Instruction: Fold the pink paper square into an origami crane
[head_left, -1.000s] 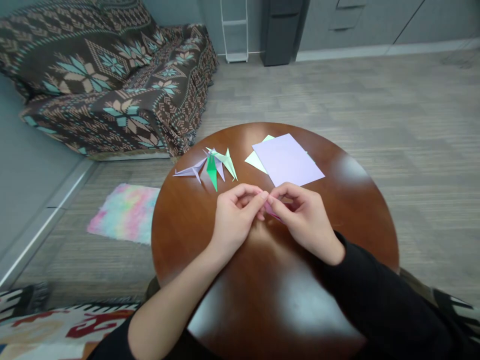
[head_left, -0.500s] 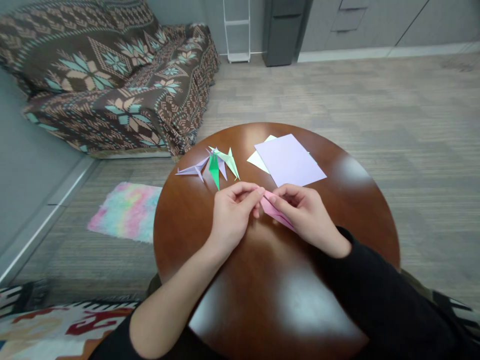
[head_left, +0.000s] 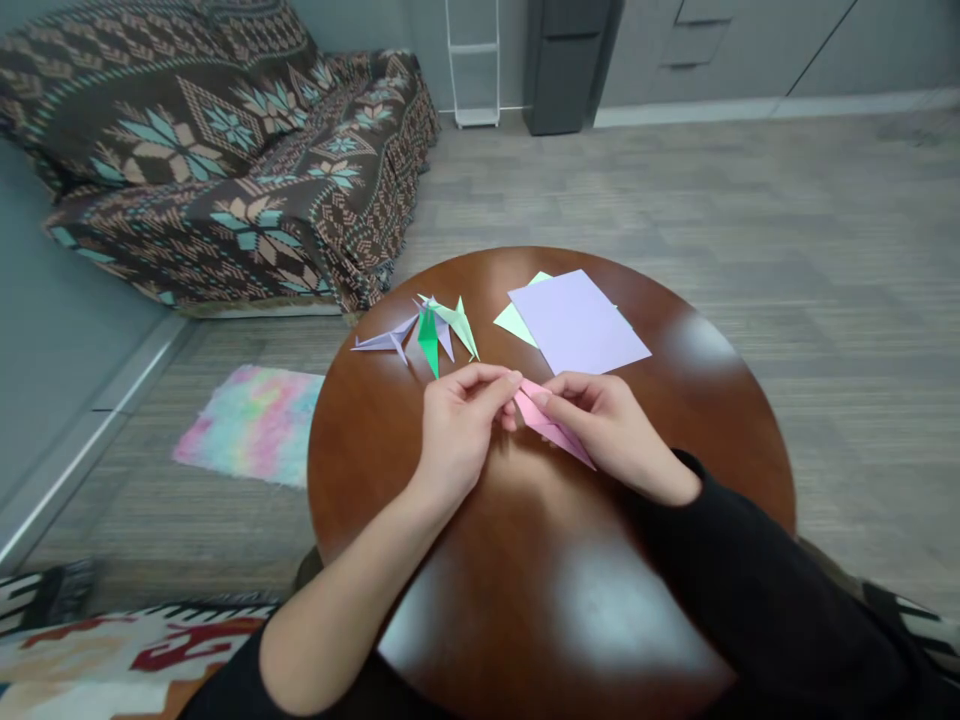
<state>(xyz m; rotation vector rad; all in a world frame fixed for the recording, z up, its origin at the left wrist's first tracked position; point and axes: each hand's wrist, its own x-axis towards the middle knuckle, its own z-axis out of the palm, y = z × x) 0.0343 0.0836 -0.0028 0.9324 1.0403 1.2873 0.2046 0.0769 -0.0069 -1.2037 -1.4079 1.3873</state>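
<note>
A folded piece of pink origami paper (head_left: 553, 430) is held between my two hands above the round table. My left hand (head_left: 466, 412) pinches its upper left tip between thumb and fingers. With the thumb on top, my right hand (head_left: 607, 425) grips its upper right side and hides part of it. The paper's pointed lower end slants down to the right. Beyond my left hand lie folded paper cranes: a green one (head_left: 428, 342), a purple one (head_left: 386, 341) and a pale green one (head_left: 460, 325), overlapping where they meet.
Flat purple paper (head_left: 581, 325) lies over pale green paper (head_left: 516, 325) on the brown round table (head_left: 517, 610). A patterned, cloth-covered sofa (head_left: 247, 190) stands at the far left. A fluffy pastel rug (head_left: 251, 425) lies on the floor left of the table.
Both hands have shifted slightly left with the pink paper. More of its lower pointed end now shows below my right hand. The cranes and flat sheets stay put.
</note>
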